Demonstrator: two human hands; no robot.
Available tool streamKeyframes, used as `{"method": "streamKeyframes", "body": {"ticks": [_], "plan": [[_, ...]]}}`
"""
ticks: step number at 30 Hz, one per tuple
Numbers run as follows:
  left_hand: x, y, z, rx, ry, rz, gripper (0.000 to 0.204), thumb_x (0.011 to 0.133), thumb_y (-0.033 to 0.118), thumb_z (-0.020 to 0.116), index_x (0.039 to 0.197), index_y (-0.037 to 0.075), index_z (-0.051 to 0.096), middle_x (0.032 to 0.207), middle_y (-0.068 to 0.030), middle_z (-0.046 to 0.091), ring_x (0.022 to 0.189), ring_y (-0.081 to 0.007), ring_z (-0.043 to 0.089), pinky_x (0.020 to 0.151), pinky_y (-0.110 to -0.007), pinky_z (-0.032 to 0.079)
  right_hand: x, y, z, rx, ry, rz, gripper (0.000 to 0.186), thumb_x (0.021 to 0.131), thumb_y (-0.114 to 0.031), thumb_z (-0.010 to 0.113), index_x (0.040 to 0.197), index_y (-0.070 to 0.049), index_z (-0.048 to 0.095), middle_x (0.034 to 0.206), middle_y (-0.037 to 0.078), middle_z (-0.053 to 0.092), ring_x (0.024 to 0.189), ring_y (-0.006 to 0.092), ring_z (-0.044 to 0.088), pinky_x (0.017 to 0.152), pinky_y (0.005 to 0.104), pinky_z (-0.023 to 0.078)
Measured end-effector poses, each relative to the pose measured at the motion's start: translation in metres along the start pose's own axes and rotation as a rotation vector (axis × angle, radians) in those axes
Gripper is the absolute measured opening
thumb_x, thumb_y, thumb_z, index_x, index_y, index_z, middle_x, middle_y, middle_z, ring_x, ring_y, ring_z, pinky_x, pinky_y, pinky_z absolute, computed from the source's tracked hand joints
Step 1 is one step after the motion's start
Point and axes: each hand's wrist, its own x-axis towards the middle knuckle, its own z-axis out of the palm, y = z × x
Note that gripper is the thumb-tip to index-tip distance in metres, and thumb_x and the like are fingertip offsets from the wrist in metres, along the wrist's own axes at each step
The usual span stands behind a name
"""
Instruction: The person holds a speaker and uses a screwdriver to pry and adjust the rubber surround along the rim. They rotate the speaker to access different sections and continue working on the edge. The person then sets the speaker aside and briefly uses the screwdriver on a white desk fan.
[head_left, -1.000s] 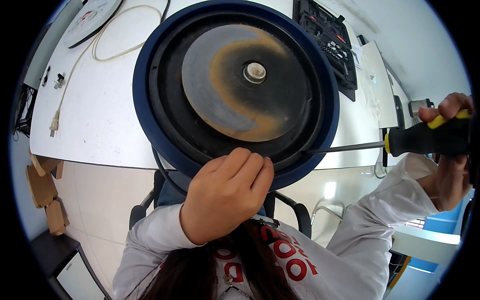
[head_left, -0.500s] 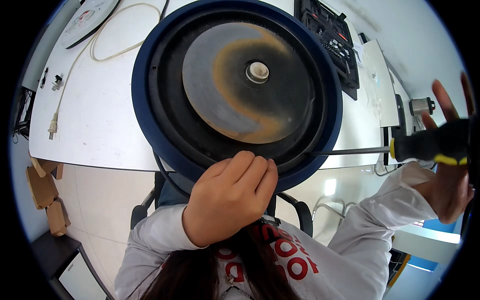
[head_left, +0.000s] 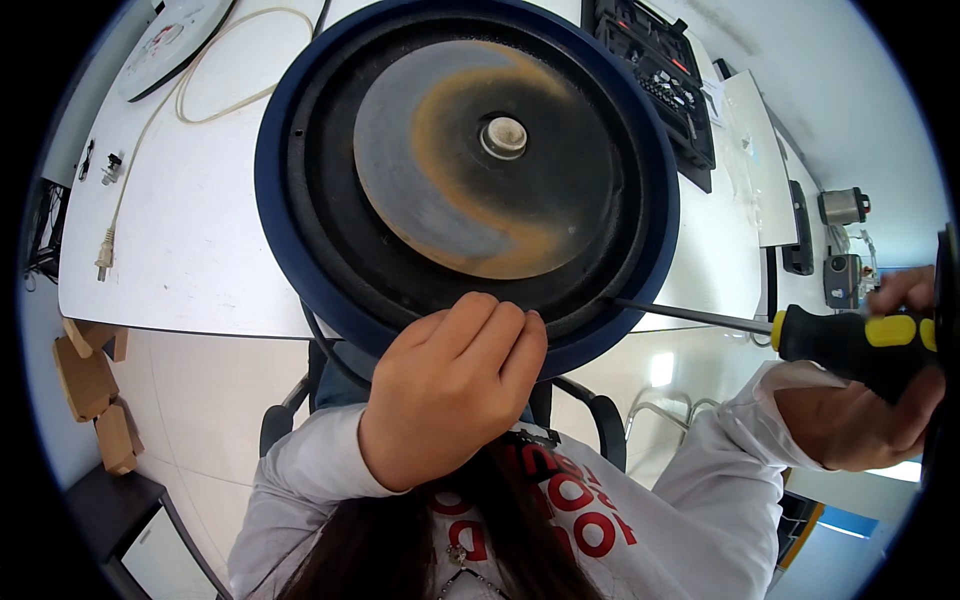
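The person's left hand (head_left: 445, 395) has its fingers curled in at the near rim of a round blue housing (head_left: 272, 190), though whether they grip it cannot be told. The right hand (head_left: 860, 425), partly cut off, has thumb and fingers bent around a black-and-yellow screwdriver (head_left: 840, 340), its shaft reaching left over the housing's near right rim. The housing overhangs the near edge of a white table (head_left: 190, 240), a tool case (head_left: 680, 105) to its far right.

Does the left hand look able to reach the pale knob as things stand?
Likely yes: the left hand is at the near rim, and nothing shows standing on the disc between it and the knob. The screwdriver lies to the right, off that path.
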Motion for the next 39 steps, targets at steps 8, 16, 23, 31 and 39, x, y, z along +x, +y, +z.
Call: {"method": "streamKeyframes", "body": {"ticks": [8, 16, 23, 31, 39], "plan": [[-0.001, -0.001, -0.002, 0.0, 0.002, 0.003, 0.05, 0.055, 0.018, 0.085, 0.1, 0.001, 0.07, 0.093, -0.0082, 0.065, 0.087, -0.0233, 0.064, 0.068, -0.032, 0.053, -0.012, -0.007, -0.046, 0.372, -0.286, 0.16, 0.055, 0.087, -0.045, 0.065, 0.121, -0.007, 0.044, 0.115, 0.019, 0.038, 0.095, 0.0359, 0.056, 0.078, 0.043, 0.053], [-0.003, -0.001, 0.001, 0.002, 0.018, 0.002, 0.051, 0.052, 0.018, 0.085, 0.098, 0.002, 0.071, 0.092, -0.0079, 0.066, 0.086, -0.0231, 0.065, 0.067, -0.031, 0.053, -0.019, -0.021, 0.004, -0.21, 0.231, 0.235, 0.041, 0.09, -0.035, 0.066, 0.106, -0.004, 0.045, 0.088, 0.013, 0.051, 0.068, 0.0268, 0.063, 0.061, 0.0332, 0.061], [-0.001, -0.001, 0.001, -0.005, 0.019, 0.003, 0.051, 0.052, 0.018, 0.085, 0.099, 0.001, 0.071, 0.091, -0.0079, 0.065, 0.086, -0.0234, 0.065, 0.067, -0.031, 0.053, 0.002, -0.027, 0.044, -0.325, 0.41, 0.354, 0.035, 0.093, -0.031, 0.065, 0.099, -0.003, 0.045, 0.075, 0.012, 0.058, 0.053, 0.0216, 0.066, 0.05, 0.0266, 0.064], [-0.003, -0.003, 0.002, 0.01, 0.027, 0.004, 0.049, 0.052, 0.017, 0.084, 0.097, 0.001, 0.071, 0.09, -0.0074, 0.065, 0.087, -0.0229, 0.065, 0.067, -0.031, 0.054, 0.025, -0.015, -0.006, 0.838, 0.128, 0.98, 0.062, 0.092, -0.042, 0.064, 0.145, -0.024, 0.04, 0.142, 0.031, 0.04, 0.127, 0.0409, 0.049, 0.104, 0.0598, 0.041], [-0.001, 0.0, 0.002, 0.023, 0.031, 0.008, 0.048, 0.051, 0.018, 0.084, 0.095, 0.002, 0.072, 0.089, -0.007, 0.065, 0.085, -0.0226, 0.065, 0.067, -0.03, 0.054, -0.017, 0.013, 0.01, 0.175, 0.221, 0.26, 0.032, 0.09, -0.025, 0.071, 0.112, -0.013, 0.05, 0.097, 0.017, 0.064, 0.075, 0.0286, 0.068, 0.064, 0.0366, 0.064]]}}
